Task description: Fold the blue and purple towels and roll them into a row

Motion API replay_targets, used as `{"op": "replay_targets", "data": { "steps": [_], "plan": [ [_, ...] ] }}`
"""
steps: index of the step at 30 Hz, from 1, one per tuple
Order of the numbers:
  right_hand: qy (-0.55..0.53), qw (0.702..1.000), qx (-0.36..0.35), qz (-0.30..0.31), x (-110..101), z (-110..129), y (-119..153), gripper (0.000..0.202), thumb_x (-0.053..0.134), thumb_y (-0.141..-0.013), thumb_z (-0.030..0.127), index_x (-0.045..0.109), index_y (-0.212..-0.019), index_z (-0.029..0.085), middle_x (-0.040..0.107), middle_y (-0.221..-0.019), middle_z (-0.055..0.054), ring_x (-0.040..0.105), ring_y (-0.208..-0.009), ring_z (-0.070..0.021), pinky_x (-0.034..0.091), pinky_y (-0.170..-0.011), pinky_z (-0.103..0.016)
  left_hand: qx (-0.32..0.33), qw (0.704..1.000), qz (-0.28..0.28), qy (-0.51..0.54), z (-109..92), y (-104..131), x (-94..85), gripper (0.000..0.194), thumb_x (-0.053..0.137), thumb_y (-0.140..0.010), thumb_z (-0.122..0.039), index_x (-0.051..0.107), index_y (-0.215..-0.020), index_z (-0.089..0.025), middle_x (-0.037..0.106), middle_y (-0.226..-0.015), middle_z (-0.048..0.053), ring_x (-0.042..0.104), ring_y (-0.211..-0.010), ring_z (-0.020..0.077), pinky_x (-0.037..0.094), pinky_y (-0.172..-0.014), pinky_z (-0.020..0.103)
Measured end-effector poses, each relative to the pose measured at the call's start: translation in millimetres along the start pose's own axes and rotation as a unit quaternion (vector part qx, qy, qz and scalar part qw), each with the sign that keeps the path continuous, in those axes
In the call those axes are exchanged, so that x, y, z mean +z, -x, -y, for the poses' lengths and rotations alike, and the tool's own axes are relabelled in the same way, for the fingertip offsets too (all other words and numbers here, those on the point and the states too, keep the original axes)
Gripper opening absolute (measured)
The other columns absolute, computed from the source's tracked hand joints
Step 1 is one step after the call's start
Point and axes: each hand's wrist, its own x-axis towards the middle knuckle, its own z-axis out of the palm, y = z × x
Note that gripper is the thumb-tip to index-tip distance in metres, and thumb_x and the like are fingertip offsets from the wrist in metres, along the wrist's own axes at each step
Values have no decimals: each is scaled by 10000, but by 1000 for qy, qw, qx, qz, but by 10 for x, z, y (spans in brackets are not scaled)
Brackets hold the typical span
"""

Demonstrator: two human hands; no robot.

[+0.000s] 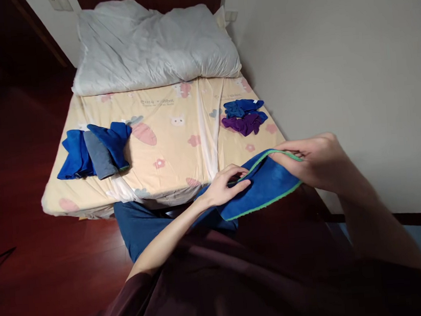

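A blue cloth point(266, 185) with bright green edging is stretched between my hands, above my lap and in front of the bed's near right corner. My left hand point(230, 183) grips its left part, thumb on the near face and fingers behind the upper edge. At the other end, my right hand point(312, 159) pinches the upper right corner between thumb and fingers. The cloth looks folded, with its green edges running along top and bottom. Part of its left side is hidden behind my left hand and forearm.
The bed point(180, 146) has a yellow patterned sheet. Rolled blue cloths point(75, 155) and a grey one point(100, 155) lie at left. Crumpled blue cloths point(245, 107) and a purple one point(242, 124) lie at right. A plastic-covered bundle point(156, 47) lies across the head. A wall point(351, 77) borders the right.
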Motion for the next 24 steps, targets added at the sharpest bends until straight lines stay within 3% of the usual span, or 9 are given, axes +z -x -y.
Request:
{"op": "replay_targets", "data": {
  "steps": [5,8,10,13,16,20,24],
  "plan": [
    [-9,998,14,58,37,71,-181,321,554,-986,375,806,-816,274,768,-723,3,691,-660,-168,508,-699,-298,-18,997,-69,-35,-99,-35,-71,316,711,-936,-517,591,-896,-227,642,-866,57,617,-802,218,504,-756,374],
    [-28,995,5,99,6,57,-222,272,570,-974,379,825,-907,313,805,-838,10,724,-755,-192,531,-760,-310,-24,994,-43,-98,-161,-11,-310,194,652,-933,-374,546,-851,-234,589,-764,12,552,-689,191,455,-686,346],
    [-38,992,-15,123,-17,67,-236,276,565,-974,363,832,-923,316,814,-865,10,709,-723,-185,532,-762,-314,-10,988,-41,-149,-172,15,-488,61,597,-895,-267,548,-889,-232,592,-796,20,556,-714,197,454,-707,345],
    [-29,990,-40,135,-52,96,-269,317,540,-977,358,842,-904,297,807,-833,2,692,-694,-181,524,-762,-321,7,978,-33,-208,-62,87,-745,136,557,-833,-208,564,-968,-220,615,-919,63,591,-830,226,477,-781,357],
    [-7,993,-29,111,-135,40,-300,299,562,-958,348,853,-946,280,785,-753,-12,661,-673,-156,500,-735,-299,-28,971,32,-236,203,297,-1078,196,558,-799,-225,587,-992,-204,630,-988,82,609,-880,233,497,-816,352],
    [18,997,35,63,-331,-263,-291,317,604,-913,390,866,-941,214,788,-705,-56,538,-550,-115,436,-603,-290,-137,946,88,-280,490,827,-1677,183,582,-826,-336,620,-921,-184,669,-926,83,632,-850,232,504,-809,333],
    [21,991,121,50,-409,-651,-278,359,654,-860,473,876,-960,210,829,-843,-84,683,-667,-213,484,-633,-341,-214,922,80,-314,339,1272,-2252,361,534,-911,-515,665,-922,-179,722,-891,71,656,-805,215,501,-773,289]
  ]
}}
